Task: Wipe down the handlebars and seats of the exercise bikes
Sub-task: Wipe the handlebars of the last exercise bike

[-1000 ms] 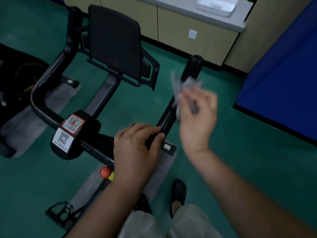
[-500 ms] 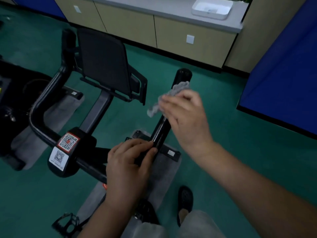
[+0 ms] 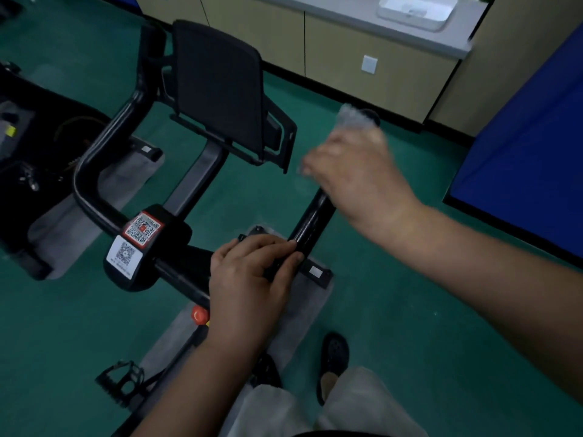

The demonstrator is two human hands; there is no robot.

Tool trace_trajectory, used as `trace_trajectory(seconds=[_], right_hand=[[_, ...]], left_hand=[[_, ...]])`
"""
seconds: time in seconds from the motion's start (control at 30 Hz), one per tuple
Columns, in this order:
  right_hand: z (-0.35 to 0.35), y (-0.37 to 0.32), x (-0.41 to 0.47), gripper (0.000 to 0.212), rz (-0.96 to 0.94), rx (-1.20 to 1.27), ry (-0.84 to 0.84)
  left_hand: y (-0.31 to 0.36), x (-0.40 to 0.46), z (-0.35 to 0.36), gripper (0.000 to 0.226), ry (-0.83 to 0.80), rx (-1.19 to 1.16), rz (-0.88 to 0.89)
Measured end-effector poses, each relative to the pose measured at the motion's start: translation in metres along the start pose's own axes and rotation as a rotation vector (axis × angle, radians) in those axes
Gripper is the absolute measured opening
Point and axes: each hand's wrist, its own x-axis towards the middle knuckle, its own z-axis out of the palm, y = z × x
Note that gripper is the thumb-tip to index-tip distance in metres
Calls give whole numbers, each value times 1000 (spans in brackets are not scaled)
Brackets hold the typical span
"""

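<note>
Two hands on bike, left hand point(image 3: 249, 279) gripping handlebar point(image 3: 310, 220), right hand point(image 3: 356, 175) clutching blurred cloth point(image 3: 350, 119) over bar end, tablet holder point(image 3: 220, 86) just left, counter point(image 3: 362, 14) behind

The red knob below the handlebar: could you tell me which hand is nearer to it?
Left. The left hand grips the handlebar just above the red knob; the right hand, holding the cloth, is farther up.

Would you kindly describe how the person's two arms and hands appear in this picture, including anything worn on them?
Both forearms are bare; no sleeve, watch, glove or ring shows. The left hand is sharp, its fingernails short and plain. The right hand is smeared by motion blur, so finer details there cannot be told.
</note>
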Motion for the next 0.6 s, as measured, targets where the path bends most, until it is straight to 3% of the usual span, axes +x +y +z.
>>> trace_trajectory(seconds=[0.07,0.13,0.27,0.4,0.5,0.6], right_hand=[[12,-14,-13,11,-172,-62,-113],[4,-9,-13,3,-168,-6,-143],[1,5,3,26,174,159,204],[20,-22,-25,19,96,310,150],[11,-11,-19,17,59,255,294],[0,-7,-3,18,197,292,427]], left_hand=[[1,-1,-1,12,2,4,5],[1,-1,-1,12,4,12,4],[1,-1,1,12,15,16,-2],[1,-3,1,13,22,13,-2],[1,-2,1,14,21,7,-3],[0,-3,2,15,24,14,-14]])
